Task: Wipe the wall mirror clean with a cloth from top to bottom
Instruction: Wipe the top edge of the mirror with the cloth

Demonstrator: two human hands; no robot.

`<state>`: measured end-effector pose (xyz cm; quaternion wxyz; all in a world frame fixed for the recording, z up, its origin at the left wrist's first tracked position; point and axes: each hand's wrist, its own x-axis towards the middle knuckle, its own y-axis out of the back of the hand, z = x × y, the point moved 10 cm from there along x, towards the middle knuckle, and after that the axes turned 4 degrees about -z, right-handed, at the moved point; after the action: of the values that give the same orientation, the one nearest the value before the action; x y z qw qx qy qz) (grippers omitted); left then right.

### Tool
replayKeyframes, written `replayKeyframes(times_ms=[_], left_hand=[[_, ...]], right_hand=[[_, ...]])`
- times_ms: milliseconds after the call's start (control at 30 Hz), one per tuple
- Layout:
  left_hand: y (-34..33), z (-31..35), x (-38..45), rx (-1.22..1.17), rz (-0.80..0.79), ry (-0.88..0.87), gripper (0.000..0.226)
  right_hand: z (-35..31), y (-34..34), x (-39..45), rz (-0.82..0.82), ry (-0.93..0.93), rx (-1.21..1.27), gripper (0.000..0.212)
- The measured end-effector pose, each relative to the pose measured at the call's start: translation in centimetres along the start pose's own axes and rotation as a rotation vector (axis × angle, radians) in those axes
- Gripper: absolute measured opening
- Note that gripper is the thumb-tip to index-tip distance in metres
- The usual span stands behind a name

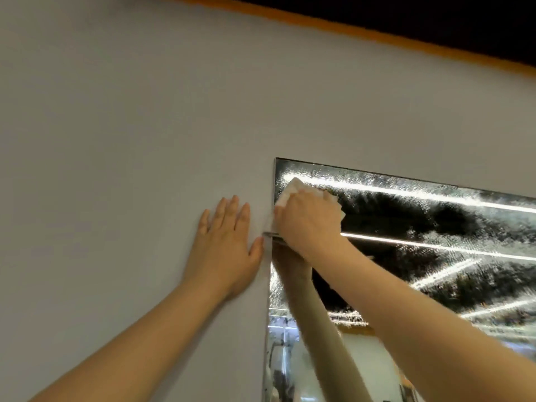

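The wall mirror (420,227) hangs on a grey wall, its top-left corner near the middle of the view. Its glass is covered with fine droplets and reflects long ceiling lights. My right hand (309,220) holds a white cloth (290,190) against the mirror's top-left corner, with its fingers curled over the cloth. The cloth shows above and to the right of the knuckles. My left hand (227,242) lies flat on the wall just left of the mirror's edge, fingers straight and spread. The reflection of my right arm shows in the glass below.
The grey wall (130,126) fills the left and the top of the view. An orange strip (319,23) runs along the wall's top under a dark ceiling (435,13). The mirror's lower part reflects a bright room.
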<state>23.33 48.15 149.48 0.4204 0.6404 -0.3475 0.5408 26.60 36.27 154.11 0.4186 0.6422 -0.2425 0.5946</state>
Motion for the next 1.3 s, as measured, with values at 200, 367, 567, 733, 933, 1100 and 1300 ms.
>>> replayKeyframes(times_ms=[200, 367, 567, 733, 933, 1100, 1300], left_hand=[[0.4, 0.0, 0.0, -0.033, 0.018, 0.004, 0.074], [0.4, 0.3, 0.3, -0.024, 0.011, -0.003, 0.066], [0.3, 0.4, 0.3, -0.023, 0.010, -0.008, 0.065], [0.3, 0.4, 0.2, 0.007, -0.004, 0.015, 0.076], [0.5, 0.3, 0.2, -0.017, 0.004, 0.007, 0.066], [0.3, 0.3, 0.3, -0.027, 0.017, -0.002, 0.066], [0.3, 0.4, 0.3, -0.009, 0.015, 0.020, 0.080]], right_hand=[[-1.1, -3.0, 1.6, -0.052, 0.066, 0.062, 0.064], [0.5, -2.0, 5.0, 0.031, 0.179, 0.149, 0.058], [0.0, -1.1, 8.0, 0.086, 0.160, 0.157, 0.060], [-0.4, -2.2, 3.3, 0.060, 0.387, 0.112, 0.056], [3.2, -0.5, 6.6, 0.010, 0.255, 0.086, 0.055], [1.5, -0.4, 8.7, 0.081, 0.165, 0.143, 0.056], [-0.8, -1.9, 4.1, 0.056, 0.356, 0.047, 0.057]])
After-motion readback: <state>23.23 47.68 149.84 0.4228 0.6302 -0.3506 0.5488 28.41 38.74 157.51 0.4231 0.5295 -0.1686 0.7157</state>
